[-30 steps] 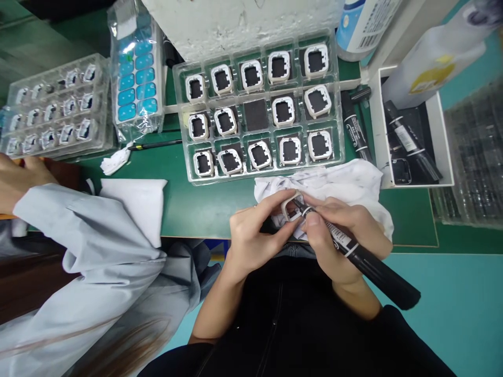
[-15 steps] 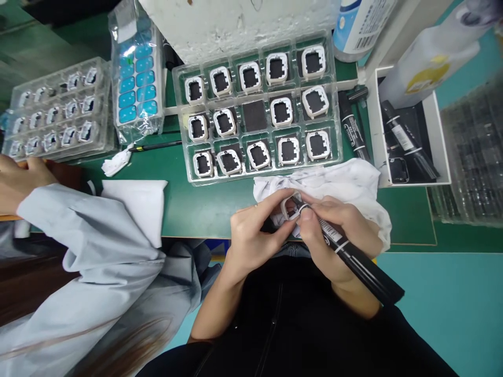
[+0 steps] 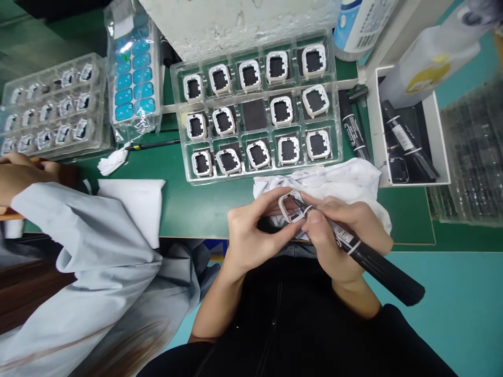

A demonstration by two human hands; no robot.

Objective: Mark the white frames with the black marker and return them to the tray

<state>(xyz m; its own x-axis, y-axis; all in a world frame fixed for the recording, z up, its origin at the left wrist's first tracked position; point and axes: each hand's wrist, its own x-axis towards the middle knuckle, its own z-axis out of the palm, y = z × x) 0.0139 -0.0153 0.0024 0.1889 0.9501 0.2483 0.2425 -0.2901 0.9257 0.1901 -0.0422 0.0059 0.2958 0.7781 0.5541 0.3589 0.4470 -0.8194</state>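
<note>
Between the thumb and fingers of my left hand (image 3: 255, 228) is a small white square frame with rounded corners (image 3: 283, 207), tilted so its opening shows. My right hand (image 3: 341, 235) grips a black marker pen (image 3: 383, 272), and its tip reaches into the frame's inner edge. Whether the tip touches the frame I cannot tell for sure. Under both hands lies a crumpled white cloth (image 3: 346, 180). Just beyond, a clear plastic tray (image 3: 257, 175) holds similar white frames in its compartments; one middle compartment shows only a dark pad (image 3: 254, 115).
At the right, a white box (image 3: 442, 131) holds a marker and a bottle (image 3: 424, 68). Another marker (image 3: 353, 128) lies beside the tray. Bagged blue pieces (image 3: 133, 86), a folded white cloth (image 3: 135, 204) and a second filled tray (image 3: 58, 110) are left, near a co-worker's sleeve (image 3: 78, 230).
The frame has turned in my left hand, showing more of its opening. My right hand and the marker have shifted slightly right, the marker's rear end swinging outward. The co-worker's hand has moved slightly.
</note>
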